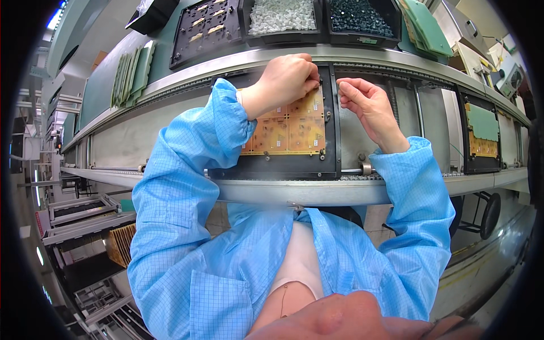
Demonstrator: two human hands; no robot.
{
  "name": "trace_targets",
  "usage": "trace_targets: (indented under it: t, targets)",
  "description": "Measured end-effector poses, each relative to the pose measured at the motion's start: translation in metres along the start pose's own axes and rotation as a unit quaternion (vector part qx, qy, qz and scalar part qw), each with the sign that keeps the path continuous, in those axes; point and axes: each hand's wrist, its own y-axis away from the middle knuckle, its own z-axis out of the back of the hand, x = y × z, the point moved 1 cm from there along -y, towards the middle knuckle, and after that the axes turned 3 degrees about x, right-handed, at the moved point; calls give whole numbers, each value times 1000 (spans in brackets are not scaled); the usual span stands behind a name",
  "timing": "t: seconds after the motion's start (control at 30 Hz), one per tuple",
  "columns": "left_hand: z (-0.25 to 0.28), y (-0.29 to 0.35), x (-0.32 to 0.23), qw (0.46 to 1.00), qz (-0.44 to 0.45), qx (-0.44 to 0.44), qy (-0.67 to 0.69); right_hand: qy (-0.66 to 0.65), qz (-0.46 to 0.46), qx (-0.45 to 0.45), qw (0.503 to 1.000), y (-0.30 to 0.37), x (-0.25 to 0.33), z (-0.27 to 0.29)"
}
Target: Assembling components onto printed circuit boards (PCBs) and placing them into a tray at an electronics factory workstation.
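The left hand lies knuckles-up on the far right corner of the orange circuit panel, fingers curled down and pressing at the panel's top edge, next to the black carrier frame that holds it. Whether a small part is pinched under those fingertips cannot be told; the back of the hand hides them. The right hand hovers just beside the frame's right rail, palm turned inward, fingers loosely bent and thumb near the forefinger, apparently holding nothing.

The panel sits flat inside the frame, which rests on the conveyor rails directly in front of the person. A 2nd carrier with a green board and an orange one stands well apart on the right of the same line. Behind the conveyor, a bin of white parts, a bin of dark parts and a black tray with tan pieces sit on the shelf.

Judging by the pose, the work in hand is seating something at the panel's corner. Doing it well seems to call for pressing straight down with the fingertips rather than sliding, keeping the panel level in its frame, and bracing the frame edge with the free right hand so the carrier does not shift on the rails.
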Motion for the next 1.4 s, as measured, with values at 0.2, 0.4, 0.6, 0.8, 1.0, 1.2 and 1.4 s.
trace_targets:
  t: [0.2, 0.4, 0.6, 0.8, 1.0, 1.2, 1.4]
  targets:
    - [-6, -2, -4, 999, -6, -37, 29, 0, -1, 2, 1000, 0, 0, 6]
    - [-11, -6, -8, 999, -2, -28, 17, 14, 0, -9, 1000, 0, 2, 13]
    - [-26, -9, -14, 992, -4, -91, 90, 6, -2, -8, 1000, 4, 2, 29]
    - [15, -50, 20, 963, 29, -266, -26, -20, 6, 2, 1000, 6, 0, 50]
    - [23, -100, 38, 985, 17, -162, -53, -46, 18, 24, 999, 9, 8, 66]
    - [30, -112, 37, 992, -12, -118, -49, -55, 10, 37, 998, 15, 21, 68]
    - [29, -114, 38, 968, -36, -195, 153, 20, 34, 42, 998, 21, 26, 84]
